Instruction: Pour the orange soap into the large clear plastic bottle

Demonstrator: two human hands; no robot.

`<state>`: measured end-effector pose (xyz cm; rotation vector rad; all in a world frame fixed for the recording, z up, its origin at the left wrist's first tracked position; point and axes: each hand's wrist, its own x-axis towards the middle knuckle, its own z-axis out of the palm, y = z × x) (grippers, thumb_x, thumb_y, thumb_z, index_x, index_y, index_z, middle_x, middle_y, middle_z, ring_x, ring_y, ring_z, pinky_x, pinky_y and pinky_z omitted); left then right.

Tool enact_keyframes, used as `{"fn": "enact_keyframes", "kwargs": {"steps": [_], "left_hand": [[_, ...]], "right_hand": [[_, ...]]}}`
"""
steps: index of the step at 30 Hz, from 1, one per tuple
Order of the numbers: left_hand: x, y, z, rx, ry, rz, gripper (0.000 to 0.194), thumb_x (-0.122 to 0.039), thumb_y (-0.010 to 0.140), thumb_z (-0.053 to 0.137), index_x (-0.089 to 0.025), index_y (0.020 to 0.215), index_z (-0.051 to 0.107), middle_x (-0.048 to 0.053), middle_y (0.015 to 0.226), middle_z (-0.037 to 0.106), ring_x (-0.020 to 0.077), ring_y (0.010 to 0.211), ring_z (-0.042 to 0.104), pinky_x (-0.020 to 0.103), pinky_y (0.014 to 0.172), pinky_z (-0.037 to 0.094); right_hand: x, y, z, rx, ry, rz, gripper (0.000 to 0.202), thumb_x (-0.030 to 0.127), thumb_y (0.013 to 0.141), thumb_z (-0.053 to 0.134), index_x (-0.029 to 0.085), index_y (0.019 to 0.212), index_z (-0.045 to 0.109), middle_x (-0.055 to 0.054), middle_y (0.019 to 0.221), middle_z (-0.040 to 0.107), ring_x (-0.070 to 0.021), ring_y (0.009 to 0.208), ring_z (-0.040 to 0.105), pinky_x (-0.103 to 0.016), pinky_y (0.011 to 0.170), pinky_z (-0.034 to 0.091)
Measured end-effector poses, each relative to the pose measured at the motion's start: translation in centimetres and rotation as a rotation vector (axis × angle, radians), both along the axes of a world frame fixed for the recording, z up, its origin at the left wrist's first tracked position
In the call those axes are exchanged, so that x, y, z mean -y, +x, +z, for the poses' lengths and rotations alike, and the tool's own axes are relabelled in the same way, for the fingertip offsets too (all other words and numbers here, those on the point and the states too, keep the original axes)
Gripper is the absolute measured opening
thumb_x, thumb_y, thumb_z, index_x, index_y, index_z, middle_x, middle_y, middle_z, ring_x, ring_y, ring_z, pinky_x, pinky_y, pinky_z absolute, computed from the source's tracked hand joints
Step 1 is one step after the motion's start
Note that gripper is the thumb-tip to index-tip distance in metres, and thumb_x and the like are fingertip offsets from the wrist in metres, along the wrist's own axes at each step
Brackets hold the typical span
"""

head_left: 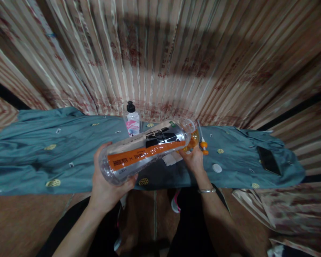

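My left hand (pixel 107 184) is closed around the bottom end of a large clear plastic bottle (pixel 147 150) with an orange and black label. The bottle is tilted, its neck end pointing up and right. At that end my right hand (pixel 192 157) grips a small see-through orange bottle (pixel 193 139), partly hidden behind the large one. Whether the two mouths touch, I cannot tell. Just right of it lies an orange and white pump top (pixel 203 147) with a pale tube. A white tissue (pixel 172 158) lies beneath, and a round white cap (pixel 217 168) rests nearby.
A white squeeze bottle (pixel 133 123) with a black cap stands at the back, left of the hands. Toward the right end of the blue-green cloth (pixel 77 150) lies a dark phone (pixel 268 160). Striped curtain-like sheeting (pixel 160 71) hangs right behind the covered surface.
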<state>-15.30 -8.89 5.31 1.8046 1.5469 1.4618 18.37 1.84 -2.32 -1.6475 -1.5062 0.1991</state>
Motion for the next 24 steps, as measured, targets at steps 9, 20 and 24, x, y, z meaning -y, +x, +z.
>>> {"fn": "enact_keyframes", "kwargs": {"steps": [9, 20, 24], "left_hand": [[-0.1, 1.5, 0.5, 0.154, 0.033, 0.106, 0.093, -0.041, 0.063, 0.094, -0.026, 0.145, 0.054, 0.008, 0.118, 0.083, 0.0344, 0.1, 0.086, 0.051, 0.089, 0.074], [-0.1, 0.1, 0.0, 0.072, -0.025, 0.041, 0.102, -0.037, 0.066, 0.097, -0.026, 0.156, 0.049, 0.009, 0.127, 0.081, 0.0351, 0.107, 0.085, 0.05, 0.095, 0.074], [0.0, -0.1, 0.0, 0.056, -0.035, 0.033, 0.109, -0.042, 0.069, 0.096, -0.024, 0.163, 0.044, 0.009, 0.123, 0.083, 0.0343, 0.104, 0.085, 0.051, 0.097, 0.074]], "right_hand": [[0.0, -0.1, 0.3, -0.042, 0.005, 0.022, 0.074, 0.07, 0.082, 0.074, 0.016, 0.132, 0.067, -0.021, 0.118, 0.083, -0.039, 0.105, 0.083, -0.055, 0.09, 0.07], [0.2, -0.3, 0.8, -0.053, -0.051, -0.017, 0.071, 0.066, 0.077, 0.079, 0.018, 0.128, 0.068, -0.02, 0.115, 0.083, -0.0395, 0.103, 0.083, -0.054, 0.089, 0.071], [0.2, -0.3, 0.7, -0.039, -0.039, -0.001, 0.075, 0.067, 0.079, 0.076, 0.014, 0.132, 0.069, -0.022, 0.118, 0.082, -0.0398, 0.106, 0.083, -0.053, 0.09, 0.071]]}}
